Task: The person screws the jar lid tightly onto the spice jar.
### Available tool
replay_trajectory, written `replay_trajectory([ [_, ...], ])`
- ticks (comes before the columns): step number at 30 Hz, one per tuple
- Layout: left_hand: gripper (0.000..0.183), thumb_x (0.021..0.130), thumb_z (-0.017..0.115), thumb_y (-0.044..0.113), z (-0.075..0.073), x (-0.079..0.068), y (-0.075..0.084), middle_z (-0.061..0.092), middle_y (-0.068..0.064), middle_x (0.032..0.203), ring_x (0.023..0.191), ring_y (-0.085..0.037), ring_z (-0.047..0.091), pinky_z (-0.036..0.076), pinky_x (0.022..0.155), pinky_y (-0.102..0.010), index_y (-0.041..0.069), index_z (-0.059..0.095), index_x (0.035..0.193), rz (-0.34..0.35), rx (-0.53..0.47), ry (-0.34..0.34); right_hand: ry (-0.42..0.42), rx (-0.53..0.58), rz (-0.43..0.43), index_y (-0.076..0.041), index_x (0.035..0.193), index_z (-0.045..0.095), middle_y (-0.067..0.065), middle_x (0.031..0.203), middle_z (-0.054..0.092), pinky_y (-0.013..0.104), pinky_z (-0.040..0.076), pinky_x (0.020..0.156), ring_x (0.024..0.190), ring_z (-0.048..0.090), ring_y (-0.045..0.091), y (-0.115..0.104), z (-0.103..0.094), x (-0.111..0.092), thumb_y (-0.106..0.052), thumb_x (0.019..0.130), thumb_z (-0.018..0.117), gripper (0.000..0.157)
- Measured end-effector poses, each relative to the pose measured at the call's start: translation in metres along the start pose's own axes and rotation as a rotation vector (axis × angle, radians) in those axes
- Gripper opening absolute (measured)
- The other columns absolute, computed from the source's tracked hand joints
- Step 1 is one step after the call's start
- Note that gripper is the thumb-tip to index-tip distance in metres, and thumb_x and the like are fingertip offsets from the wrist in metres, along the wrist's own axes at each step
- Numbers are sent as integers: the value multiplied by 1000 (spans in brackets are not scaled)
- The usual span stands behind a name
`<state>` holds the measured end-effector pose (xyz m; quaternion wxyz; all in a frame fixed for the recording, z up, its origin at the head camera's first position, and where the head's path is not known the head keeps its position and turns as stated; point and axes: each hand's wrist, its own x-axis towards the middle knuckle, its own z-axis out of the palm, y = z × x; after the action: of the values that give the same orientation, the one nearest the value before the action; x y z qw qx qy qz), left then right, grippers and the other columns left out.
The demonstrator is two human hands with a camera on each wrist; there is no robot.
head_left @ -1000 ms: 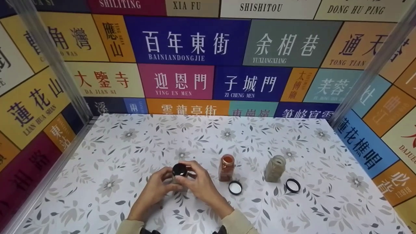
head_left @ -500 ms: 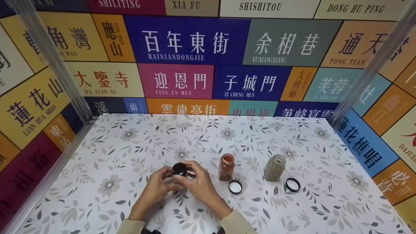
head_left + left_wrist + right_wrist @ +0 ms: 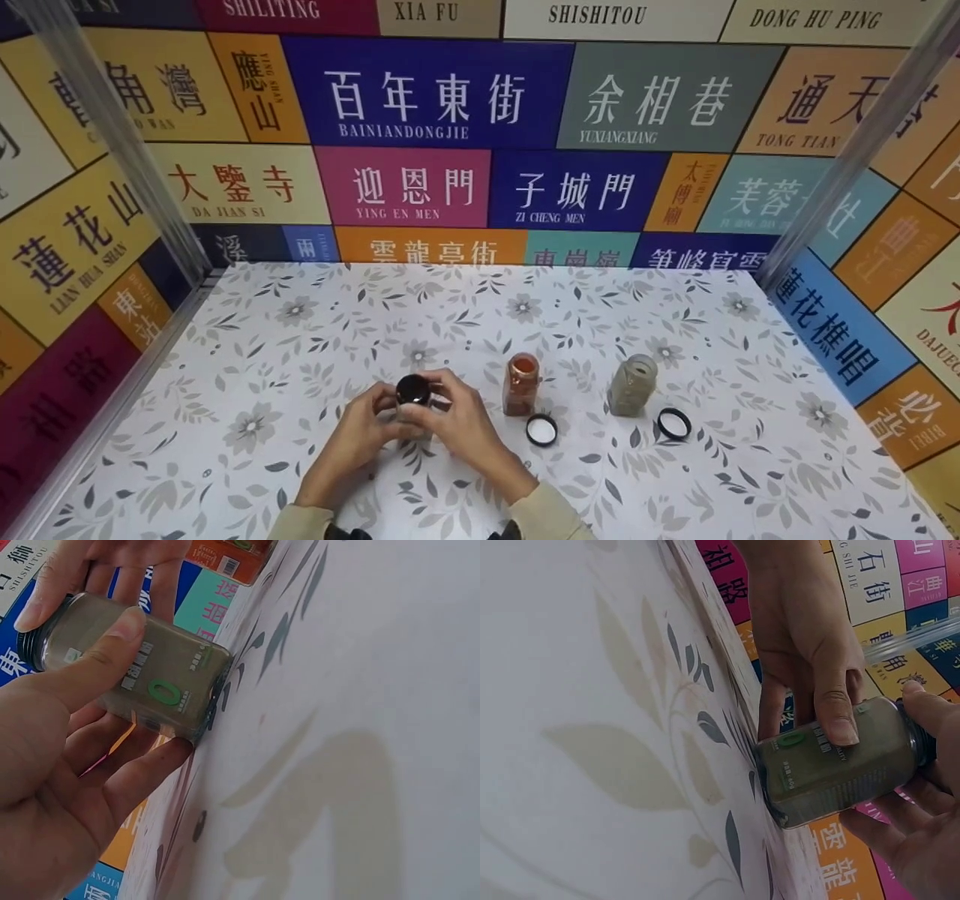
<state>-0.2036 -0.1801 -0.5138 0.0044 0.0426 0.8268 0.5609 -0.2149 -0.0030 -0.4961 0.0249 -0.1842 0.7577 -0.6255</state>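
Clearly, both hands are on one jar (image 3: 172,682), near the middle of the head view and a little left of centre. The left hand (image 3: 360,431) grips the body, its thumb lying across the printed side by a green "0". The right hand (image 3: 456,416) holds the top end, thumb against the black cap (image 3: 413,390); the fingers of both hands are bent narrowly around the jar. Its base is right by the patterned counter (image 3: 262,337), though I cannot tell whether they touch. Right of the hands in the head view, a bottle with orange-red contents (image 3: 522,394) stands uncapped, a white-lined lid (image 3: 541,430) lying just beside it. Further right is an open grey-green bottle (image 3: 631,390), with a black-rimmed round piece (image 3: 676,438) near its lower right. Beige sleeves (image 3: 551,514) enter at the bottom edge, and lettered coloured panels (image 3: 420,90) fill the upper part.
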Motion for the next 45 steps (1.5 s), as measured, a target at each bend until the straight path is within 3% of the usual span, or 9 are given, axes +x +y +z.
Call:
replay_trajectory([
  [6,58,71,91,18,0,-1,4,70,-19,125,123,-34,63,53,104,-43,4,62,120,-34,0,1,-17,-7,-35,-4,132,58,22,134,62,41,53,106,125,62,36,1,-1,0,-24,87,77,52],
  [13,72,73,88,19,-1,-2,5,66,-23,130,124,-39,61,50,107,-49,5,55,135,85,33,-24,-55,-47,-22,-10,142,51,16,145,56,48,45,113,134,55,32,-7,-6,-2,-30,87,77,65],
  [19,82,72,90,21,-4,-5,13,63,-19,134,128,-36,59,48,110,-49,8,50,142,85,35,-35,-71,-78,-81,-11,140,53,13,142,58,54,45,112,135,53,33,-16,-18,-5,-31,88,76,60],
  [25,83,72,90,22,-7,-6,27,60,-18,140,133,-35,55,40,115,-58,10,50,144,127,68,-26,-53,-154,-175,-11,138,56,9,140,58,51,49,109,133,54,30,-28,-37,-7,-32,90,74,55],
  [32,72,74,88,13,-5,-6,43,65,-9,136,131,-31,57,40,116,-53,15,56,138,222,129,33,-12,-234,-262,-16,137,56,5,140,59,39,49,110,133,54,21,-47,-68,-7,-29,91,74,52],
  [36,68,74,88,12,0,-6,54,67,-6,133,128,-30,59,43,113,-51,14,59,135,269,136,63,5,-284,-259,-20,137,57,0,137,60,34,56,99,101,65,16,-55,-87,-10,-30,91,75,50],
  [39,65,75,87,11,4,-6,62,66,-8,133,128,-30,59,45,111,-49,10,60,134,303,142,71,21,-305,-247,-23,138,57,0,135,60,40,59,87,85,61,16,-56,-101,-13,-28,91,75,50],
  [42,64,76,87,11,9,-5,69,65,-10,135,129,-30,59,46,111,-48,7,59,134,330,158,67,36,-328,-244,-24,139,56,1,139,58,47,57,94,108,65,21,-56,-112,-15,-26,90,75,52],
  [45,65,76,87,11,14,-4,75,64,-11,135,129,-31,58,47,110,-48,6,58,134,354,181,62,47,-350,-253,-23,139,56,0,143,57,48,50,108,132,55,23,-55,-119,-16,-26,90,76,53],
])
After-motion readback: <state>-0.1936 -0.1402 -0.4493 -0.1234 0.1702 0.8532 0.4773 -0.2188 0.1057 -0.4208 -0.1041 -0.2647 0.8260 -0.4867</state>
